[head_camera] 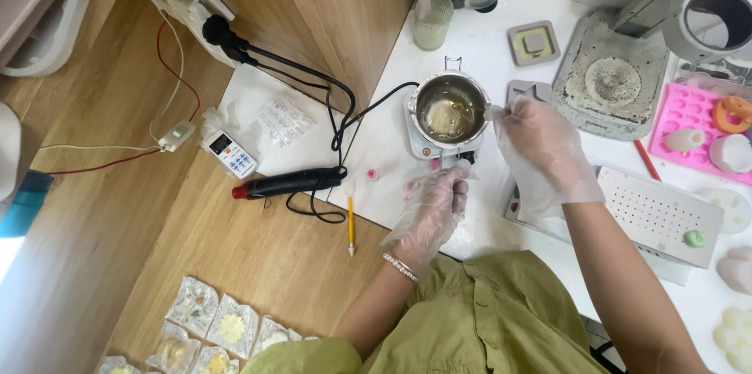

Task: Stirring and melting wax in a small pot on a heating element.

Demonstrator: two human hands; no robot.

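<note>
Starting nearest: green sleeves, then two gloved hands over a white table (392, 131). Left hand (435, 205), in a thin clear glove, curled around the handle (443, 161) of a small metal melting pot (450, 108), fingers closed on it just below the pot. Right hand (540, 147), gloved likewise, raised beside the pot's rim, fingertips pinched together at the edge on something too small and blurred to make out; cannot tell what, if anything, sits between them.

Pot resting on a small white heater base (423, 143), cable running off to the left. Inside, pale yellowish liquid, looking mostly melted, with a lighter patch towards one side, possibly a lump not yet dissolved. Judged from that: melting well along but perhaps not finished, nothing poured yet.

Beside the left hand, a yellow pencil (351, 225), a small pink cap (372, 175) and a black-and-red heat tool (286, 184). To the right, a white perforated box (658, 213) carrying a small green piece (694, 238).

Farther off, a pink silicone mould (689, 119) with white shapes already set in it, a grey square mould (533, 43) apparently filled, and a cloudy glass (432, 20). On the wooden floor near the body, wrapped finished pieces (211, 327) in clear packets. So some earlier batches done, this one apparently unpoured.
</note>
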